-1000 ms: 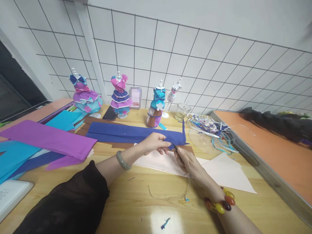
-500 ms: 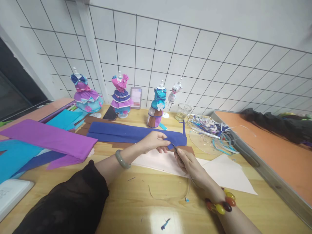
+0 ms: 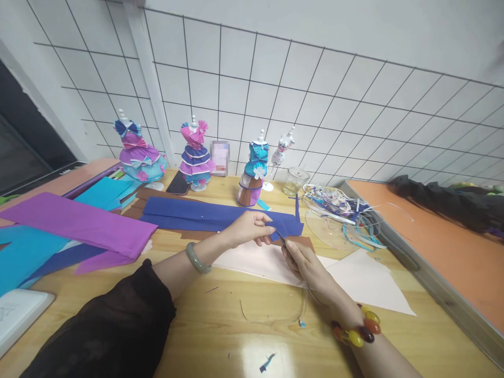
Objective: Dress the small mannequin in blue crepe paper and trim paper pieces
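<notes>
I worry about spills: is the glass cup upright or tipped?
Upright. The glass cup stands on the table, its open rim facing up.

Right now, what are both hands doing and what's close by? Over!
Left hand pinching small blue piece. Right hand gripping dark tool. Long blue strip behind, pale sheet beneath.

Black phone [image 3: 178,183], glass cup [image 3: 296,181], orange surface [image 3: 444,236]

Backs onto a white wall [image 3: 354,26] with a black grid [image 3: 220,24], divided at left by a pale upright post [image 3: 148,79]. Ends in a dark panel [image 3: 23,121] far left. Shows a wood-grain tabletop [image 3: 189,320] with a bright reflection [image 3: 254,338], meeting a grey-edged orange surface [image 3: 433,247] at right.
</notes>
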`<state>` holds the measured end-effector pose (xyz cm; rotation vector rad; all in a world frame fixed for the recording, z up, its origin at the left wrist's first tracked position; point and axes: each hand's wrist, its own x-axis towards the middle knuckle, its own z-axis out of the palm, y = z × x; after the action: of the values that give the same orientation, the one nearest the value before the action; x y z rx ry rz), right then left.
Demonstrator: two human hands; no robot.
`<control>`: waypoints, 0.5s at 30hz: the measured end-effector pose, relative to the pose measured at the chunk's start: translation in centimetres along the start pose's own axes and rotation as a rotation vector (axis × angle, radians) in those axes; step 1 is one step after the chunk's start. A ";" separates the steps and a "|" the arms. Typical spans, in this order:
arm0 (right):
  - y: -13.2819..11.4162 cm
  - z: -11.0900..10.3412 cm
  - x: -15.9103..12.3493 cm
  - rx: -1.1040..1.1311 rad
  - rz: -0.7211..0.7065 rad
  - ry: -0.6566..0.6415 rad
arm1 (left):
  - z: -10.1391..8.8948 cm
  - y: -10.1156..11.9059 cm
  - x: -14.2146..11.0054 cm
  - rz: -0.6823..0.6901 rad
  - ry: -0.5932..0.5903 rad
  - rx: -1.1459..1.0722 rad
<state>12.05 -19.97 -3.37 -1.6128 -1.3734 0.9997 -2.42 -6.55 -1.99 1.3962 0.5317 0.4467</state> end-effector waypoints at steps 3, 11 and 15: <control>0.1 0.0 0.0 -0.003 -0.008 0.002 | 0.0 0.1 0.0 0.005 -0.005 0.016; -0.3 0.1 -0.1 0.028 0.014 0.004 | 0.0 0.0 0.0 0.002 0.001 0.032; -0.2 0.1 0.0 0.045 0.021 0.003 | -0.1 -0.1 0.1 0.010 -0.006 0.042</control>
<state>11.86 -19.96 -3.18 -1.5978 -1.3248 1.0332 -2.41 -6.48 -2.08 1.4407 0.5319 0.4419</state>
